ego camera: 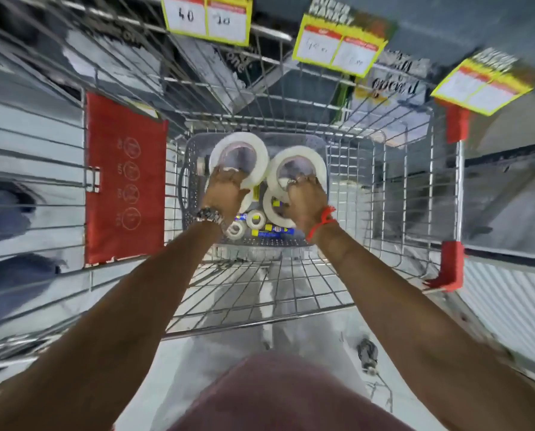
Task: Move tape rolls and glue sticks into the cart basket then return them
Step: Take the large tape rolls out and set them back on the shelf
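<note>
Both arms reach into the cart (pixel 384 169): left hand (pixel 225 189) fingers clamped on one large tape roll (pixel 253 150), right hand (pixel 303 197) on another (pixel 314 160) (glue sticks (pixel 274 233) below).

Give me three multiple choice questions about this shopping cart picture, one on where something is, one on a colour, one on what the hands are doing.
1. Where do the small tape rolls lie?
A. in the grey basket inside the cart
B. on the floor beside the cart
C. on a shelf above the price tags

2. What colour is the panel on the cart's side?
A. blue
B. red
C. green

3. What is each hand doing?
A. both rest on the cart rim
B. both hang empty
C. each grips a large white tape roll

Answers:
1 A, the small rolls sit within the basket walls.
2 B, the panel is plainly red.
3 C, the left hand holds one large roll and the right hand another.
</note>
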Demonstrator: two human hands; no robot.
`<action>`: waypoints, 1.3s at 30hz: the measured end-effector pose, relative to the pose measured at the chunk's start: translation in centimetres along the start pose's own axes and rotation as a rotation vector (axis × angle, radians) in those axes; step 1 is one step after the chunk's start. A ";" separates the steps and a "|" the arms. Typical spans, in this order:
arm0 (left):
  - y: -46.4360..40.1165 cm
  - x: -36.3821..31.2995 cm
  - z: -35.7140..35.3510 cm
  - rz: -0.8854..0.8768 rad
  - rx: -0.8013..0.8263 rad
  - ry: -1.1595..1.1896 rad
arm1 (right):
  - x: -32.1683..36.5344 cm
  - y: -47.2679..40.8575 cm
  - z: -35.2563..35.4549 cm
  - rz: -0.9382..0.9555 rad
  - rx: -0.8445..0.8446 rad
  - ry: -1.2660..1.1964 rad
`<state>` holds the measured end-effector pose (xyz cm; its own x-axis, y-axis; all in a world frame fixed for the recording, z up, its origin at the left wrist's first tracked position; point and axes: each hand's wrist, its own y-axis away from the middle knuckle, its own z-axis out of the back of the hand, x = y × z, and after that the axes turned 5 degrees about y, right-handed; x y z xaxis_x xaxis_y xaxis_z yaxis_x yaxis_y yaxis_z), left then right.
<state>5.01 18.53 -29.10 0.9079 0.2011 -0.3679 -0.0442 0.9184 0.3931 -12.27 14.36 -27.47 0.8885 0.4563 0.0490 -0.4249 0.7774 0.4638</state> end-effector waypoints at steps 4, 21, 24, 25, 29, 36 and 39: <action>1.8 -1.5 2.4 -0.024 -0.067 0.075 | -0.1 2.1 1.8 0.006 -0.089 -0.025; -0.1 -19.5 14.3 -0.626 -0.887 -0.005 | -11.1 10.3 18.6 -0.222 -0.970 -0.232; -2.1 -23.9 16.3 -0.553 -0.802 0.000 | -15.9 9.8 21.1 -0.328 -0.913 -0.253; -2.9 -25.2 16.6 -0.506 -0.724 0.007 | -17.4 9.4 21.6 -0.351 -0.858 -0.248; -6.3 -27.8 16.9 -0.355 -0.556 -0.052 | -21.2 7.5 22.2 -0.371 -0.720 -0.248; -8.9 -28.2 16.6 -0.378 -0.432 -0.158 | -22.3 5.4 21.9 -0.325 -0.632 -0.244; -8.7 -27.8 16.6 -0.391 -0.418 -0.124 | -21.6 5.3 21.6 -0.355 -0.688 -0.195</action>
<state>-12.96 -0.73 -8.33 0.9308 -0.1984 -0.3071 0.1664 0.9778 -0.1272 -29.90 -0.74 -6.93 0.9782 0.0969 0.1839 -0.0663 0.9839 -0.1659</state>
